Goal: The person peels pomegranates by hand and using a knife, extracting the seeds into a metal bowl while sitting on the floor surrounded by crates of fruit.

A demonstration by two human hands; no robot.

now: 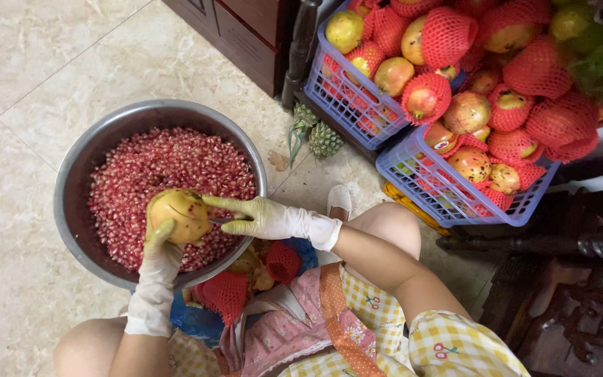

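My left hand (160,253), in a pale glove, grips a yellowish pomegranate (179,213) from below, holding it over the near side of a large metal bowl (65,183). The bowl is filled with red pomegranate seeds (162,159). My right hand (265,218), also gloved, reaches in from the right with its fingers against the fruit. It is closed on what looks like a small dark knife (219,220), whose blade meets the fruit's skin.
Two lilac plastic baskets (349,106) (455,209) of pomegranates, many in red foam nets, stand at the upper right. Small pineapple tops (321,138) lie beside them. Empty red nets (225,293) and peels sit in a blue bag (197,322) by my knees. Dark wooden furniture (246,28) lines the back.
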